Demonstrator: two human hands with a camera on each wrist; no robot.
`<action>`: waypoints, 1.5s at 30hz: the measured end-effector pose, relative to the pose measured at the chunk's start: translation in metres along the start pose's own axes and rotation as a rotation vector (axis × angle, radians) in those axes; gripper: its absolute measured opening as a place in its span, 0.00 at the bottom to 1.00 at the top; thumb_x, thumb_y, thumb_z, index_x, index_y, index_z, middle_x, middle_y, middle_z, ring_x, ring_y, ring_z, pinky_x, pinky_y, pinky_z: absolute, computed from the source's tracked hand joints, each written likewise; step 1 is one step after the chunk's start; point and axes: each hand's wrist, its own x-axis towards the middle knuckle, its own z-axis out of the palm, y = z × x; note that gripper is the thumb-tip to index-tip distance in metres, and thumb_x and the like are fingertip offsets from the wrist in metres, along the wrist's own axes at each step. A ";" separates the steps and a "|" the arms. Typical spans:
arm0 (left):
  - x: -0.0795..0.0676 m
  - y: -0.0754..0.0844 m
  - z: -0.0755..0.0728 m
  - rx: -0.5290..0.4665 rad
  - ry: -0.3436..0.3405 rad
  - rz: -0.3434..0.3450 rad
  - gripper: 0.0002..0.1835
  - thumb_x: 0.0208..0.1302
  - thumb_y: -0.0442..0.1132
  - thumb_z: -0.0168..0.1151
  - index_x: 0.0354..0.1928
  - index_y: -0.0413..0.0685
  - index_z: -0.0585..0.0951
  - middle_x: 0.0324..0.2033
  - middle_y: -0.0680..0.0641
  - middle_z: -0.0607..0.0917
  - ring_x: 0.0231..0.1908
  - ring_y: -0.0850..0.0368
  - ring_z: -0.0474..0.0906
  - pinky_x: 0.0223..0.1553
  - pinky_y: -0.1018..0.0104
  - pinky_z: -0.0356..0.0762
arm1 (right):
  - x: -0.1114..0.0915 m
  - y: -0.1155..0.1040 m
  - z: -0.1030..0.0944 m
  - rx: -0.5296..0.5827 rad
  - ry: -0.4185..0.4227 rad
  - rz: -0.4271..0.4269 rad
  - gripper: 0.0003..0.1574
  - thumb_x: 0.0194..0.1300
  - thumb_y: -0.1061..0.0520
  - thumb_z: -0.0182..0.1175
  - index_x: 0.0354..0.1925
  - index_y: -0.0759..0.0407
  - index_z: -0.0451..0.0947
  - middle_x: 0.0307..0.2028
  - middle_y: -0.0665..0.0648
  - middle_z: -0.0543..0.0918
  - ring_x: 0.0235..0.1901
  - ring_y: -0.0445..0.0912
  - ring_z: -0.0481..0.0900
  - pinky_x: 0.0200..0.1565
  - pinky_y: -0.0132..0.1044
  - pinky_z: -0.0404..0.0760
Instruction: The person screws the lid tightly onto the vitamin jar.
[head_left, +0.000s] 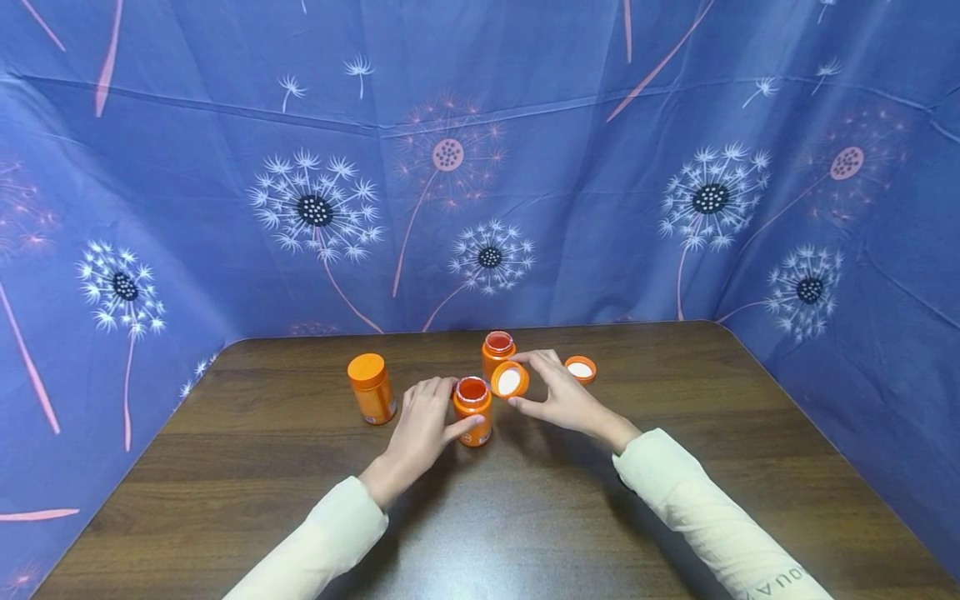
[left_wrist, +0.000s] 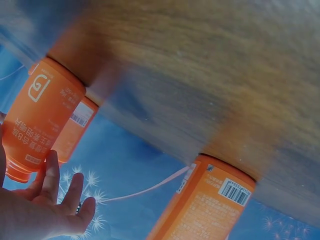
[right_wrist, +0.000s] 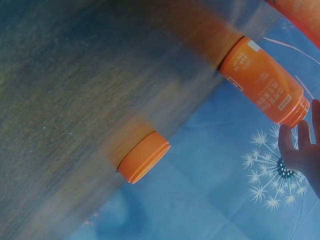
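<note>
My left hand (head_left: 423, 421) grips an open orange bottle (head_left: 474, 427) standing on the table, thumb across its front and fingers behind its left side. Its mouth faces up and shows a red-orange inside. In my right hand (head_left: 558, 398) an orange cap (head_left: 497, 388) is pinched between thumb and fingers, white liner turned toward the head camera. This cap is tilted, right beside the gripped bottle's rim. A second uncapped orange bottle (head_left: 495, 357) stands just behind, partly covered by the cap and the front bottle. The left wrist view shows printed lettering on the gripped bottle (left_wrist: 42, 110).
On the left stands a capped orange bottle (head_left: 372, 393). Another orange cap (head_left: 581, 368) lies liner up on the brown wooden table (head_left: 675, 500), behind my right hand. A blue dandelion-patterned cloth (head_left: 585, 192) hangs along the table's back and sides.
</note>
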 end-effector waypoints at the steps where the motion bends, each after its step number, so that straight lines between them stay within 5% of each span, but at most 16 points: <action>1: 0.000 0.000 0.000 -0.001 -0.001 0.001 0.31 0.48 0.58 0.66 0.48 0.43 0.74 0.41 0.45 0.80 0.47 0.48 0.74 0.50 0.50 0.65 | 0.000 -0.001 0.000 0.004 -0.004 0.004 0.35 0.49 0.53 0.68 0.55 0.55 0.69 0.51 0.52 0.74 0.55 0.48 0.65 0.53 0.53 0.68; 33: -0.005 -0.004 -0.001 -0.006 -0.087 0.011 0.30 0.48 0.58 0.65 0.47 0.45 0.74 0.40 0.48 0.81 0.46 0.47 0.75 0.51 0.48 0.66 | 0.003 -0.006 -0.002 0.041 -0.032 -0.042 0.35 0.50 0.53 0.67 0.57 0.51 0.67 0.53 0.48 0.74 0.53 0.46 0.66 0.54 0.51 0.67; 45: -0.006 -0.005 0.001 -0.032 -0.101 0.018 0.29 0.49 0.56 0.66 0.47 0.46 0.74 0.39 0.49 0.81 0.45 0.48 0.76 0.50 0.49 0.67 | 0.005 -0.009 0.000 0.093 -0.016 -0.035 0.36 0.51 0.52 0.68 0.58 0.49 0.66 0.54 0.50 0.72 0.55 0.52 0.67 0.56 0.51 0.66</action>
